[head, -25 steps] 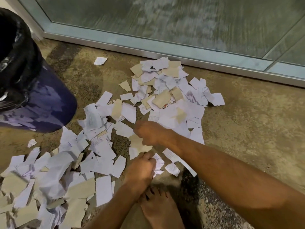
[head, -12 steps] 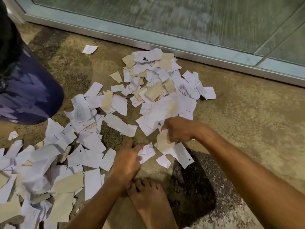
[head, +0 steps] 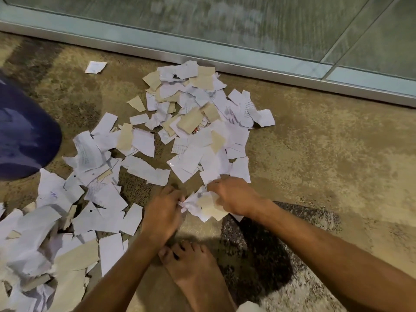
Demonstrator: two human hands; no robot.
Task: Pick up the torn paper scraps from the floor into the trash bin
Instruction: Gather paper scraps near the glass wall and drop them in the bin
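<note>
We're mid-gather here: our left hand (head: 163,209) and right hand (head: 233,195) are down at the floor (head: 326,154), closing in from both sides on a small bunch of scraps (head: 202,204), white ones with a tan piece among them. Left fingers are curled and pinching the crumpled white edge; right fingers are curled over the top of the bunch, gripping it. A bare foot (head: 191,271) is planted just below.

The step, as we read it, is scooping a handful together, with very little of the job done. Next we'll need to squeeze that bunch tight so nothing slips, lift it, and swing left to the trash bin (head: 24,134), the dark blue shape at the left edge, near the pile.

Counts: one bin, two hands, one foot. The paper scraps (head: 195,122) are too many and too overlapped to count, dozens surely, mostly white, some tan. One lone scrap (head: 95,67) lies apart near the door sill (head: 270,61).
</note>
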